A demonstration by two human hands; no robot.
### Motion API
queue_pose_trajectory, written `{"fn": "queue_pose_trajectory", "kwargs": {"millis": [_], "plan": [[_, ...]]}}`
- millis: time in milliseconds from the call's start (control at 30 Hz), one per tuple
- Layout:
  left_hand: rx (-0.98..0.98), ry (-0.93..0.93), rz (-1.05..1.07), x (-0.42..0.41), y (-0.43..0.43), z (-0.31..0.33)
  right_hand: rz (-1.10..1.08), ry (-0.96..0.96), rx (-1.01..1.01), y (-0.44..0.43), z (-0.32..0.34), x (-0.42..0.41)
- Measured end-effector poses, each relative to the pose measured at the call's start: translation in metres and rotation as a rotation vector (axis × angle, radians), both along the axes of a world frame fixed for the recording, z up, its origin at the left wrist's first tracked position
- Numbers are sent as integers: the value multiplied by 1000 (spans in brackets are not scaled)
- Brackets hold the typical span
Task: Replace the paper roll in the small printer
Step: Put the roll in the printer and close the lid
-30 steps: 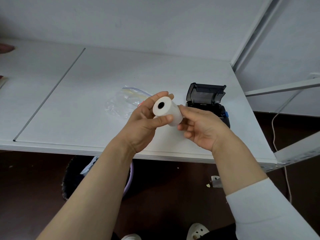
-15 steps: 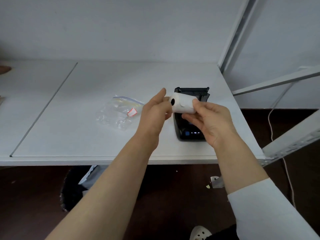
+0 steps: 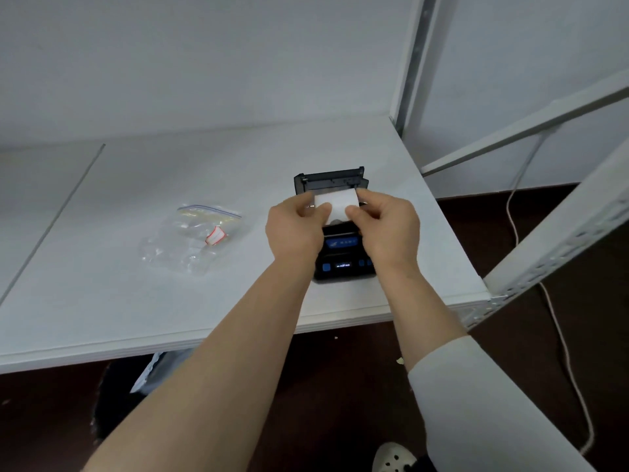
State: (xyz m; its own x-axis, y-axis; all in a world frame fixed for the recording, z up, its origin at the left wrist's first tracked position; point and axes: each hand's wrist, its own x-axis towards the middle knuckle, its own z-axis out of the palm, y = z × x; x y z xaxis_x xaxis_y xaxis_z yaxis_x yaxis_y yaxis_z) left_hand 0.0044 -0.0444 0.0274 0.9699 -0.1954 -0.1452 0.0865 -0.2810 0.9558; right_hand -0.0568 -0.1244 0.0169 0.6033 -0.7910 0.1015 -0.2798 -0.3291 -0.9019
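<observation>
A small black printer (image 3: 343, 258) with blue buttons stands near the right front of the white table (image 3: 170, 284), its lid (image 3: 332, 177) swung open at the back. A white paper roll (image 3: 335, 204) lies sideways at the printer's open paper bay. My left hand (image 3: 294, 229) grips its left end and my right hand (image 3: 388, 229) grips its right end. The hands hide the bay, so how deep the roll sits cannot be seen.
A clear zip bag (image 3: 194, 238) with a red-edged label lies on the table left of the printer. A white metal rack frame (image 3: 551, 233) runs along the table's right side. A pale cable (image 3: 561, 335) hangs over the dark floor.
Both hands carried the roll from in front of me out and down to the printer's open bay. The roll turned from end-on to sideways.
</observation>
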Motion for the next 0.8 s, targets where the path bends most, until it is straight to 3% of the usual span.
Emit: {"fn": "queue_pose_trajectory", "kwargs": {"millis": [200, 367, 633, 800], "plan": [[213, -127, -167, 15, -4, -6, 9, 232, -253, -2, -16, 13], [535, -232, -197, 18, -3, -7, 128, 402, -507, -3, -11, 12], [605, -208, -295, 18, -3, -5, 252, 459, -308, -12, -1, 12], [576, -193, -309, 18, -1, -3, 203, 358, -235, -18, -11, 16]]}}
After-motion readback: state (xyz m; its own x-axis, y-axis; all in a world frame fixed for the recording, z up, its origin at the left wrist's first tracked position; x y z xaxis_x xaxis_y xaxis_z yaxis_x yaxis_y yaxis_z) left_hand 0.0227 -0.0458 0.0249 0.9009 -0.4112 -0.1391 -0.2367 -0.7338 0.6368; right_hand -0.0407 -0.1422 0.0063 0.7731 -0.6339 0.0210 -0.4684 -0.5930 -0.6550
